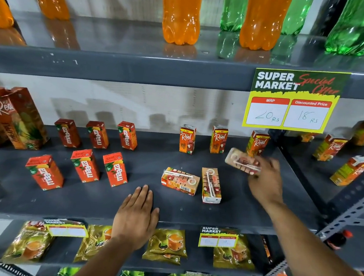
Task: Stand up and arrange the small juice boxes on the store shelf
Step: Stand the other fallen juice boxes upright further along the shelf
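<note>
My right hand (265, 181) grips a small juice box (242, 161), tilted and lifted off the grey shelf (191, 214), in front of the rightmost of three upright Real boxes (258, 143). Two more small juice boxes lie flat mid-shelf, one on its side (180, 181), the other straw-side up (211, 185). The other upright Real boxes (187, 139) (218, 139) stand at the back. Several red Maaza boxes (85, 165) stand upright in two rows on the left. My left hand (137, 215) rests flat, fingers apart, on the shelf's front edge.
Large Real pineapple cartons (11, 119) stand at the far left. A yellow price sign (291, 99) hangs from the shelf above, which holds orange and green bottles (182, 13). More juice boxes (351, 171) sit on the adjoining right shelf. Tea packets (166, 244) fill the shelf below.
</note>
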`<state>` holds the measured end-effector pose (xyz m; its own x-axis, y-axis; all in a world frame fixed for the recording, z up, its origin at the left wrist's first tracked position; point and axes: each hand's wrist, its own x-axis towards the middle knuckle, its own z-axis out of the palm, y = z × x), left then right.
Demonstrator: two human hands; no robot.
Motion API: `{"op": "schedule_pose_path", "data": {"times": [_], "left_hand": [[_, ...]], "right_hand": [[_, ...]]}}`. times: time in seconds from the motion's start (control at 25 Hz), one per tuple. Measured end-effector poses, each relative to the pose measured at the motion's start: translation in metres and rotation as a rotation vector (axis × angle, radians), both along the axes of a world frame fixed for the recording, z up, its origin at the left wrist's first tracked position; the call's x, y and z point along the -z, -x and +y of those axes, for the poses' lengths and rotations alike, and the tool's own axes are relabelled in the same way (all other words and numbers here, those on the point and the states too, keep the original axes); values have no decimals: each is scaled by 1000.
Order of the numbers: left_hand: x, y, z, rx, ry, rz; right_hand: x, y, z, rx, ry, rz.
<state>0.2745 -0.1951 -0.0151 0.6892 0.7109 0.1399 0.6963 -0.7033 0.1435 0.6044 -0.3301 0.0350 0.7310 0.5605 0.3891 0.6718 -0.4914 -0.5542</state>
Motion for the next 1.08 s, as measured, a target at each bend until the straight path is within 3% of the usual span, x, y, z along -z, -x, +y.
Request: {"op": "schedule_pose_path", "data": {"times": [0.24,0.32,0.4,0.56,0.68,0.92,1.08], "left_hand": [[0,-1,0,3,4,-2],[0,0,-1,7,-2,-3],[1,0,-1,6,-11,-1],[2,0,0,3,-13,-1],[2,0,-1,1,-15,8],[2,-1,0,1,-27,18],[3,-1,0,6,-20,10]], "right_hand": [[-53,-25,-1,-440,430,-922],[-56,-23,-1,-548,523,-1085],[-54,-22,-1,-632,608,-1124],[-64,-19,0,-665,717,-1031],[-83,-16,4,-636,826,-784],[-92,-14,32,-159,840,-130],[-79,-12,36,-1,707,-13]]}}
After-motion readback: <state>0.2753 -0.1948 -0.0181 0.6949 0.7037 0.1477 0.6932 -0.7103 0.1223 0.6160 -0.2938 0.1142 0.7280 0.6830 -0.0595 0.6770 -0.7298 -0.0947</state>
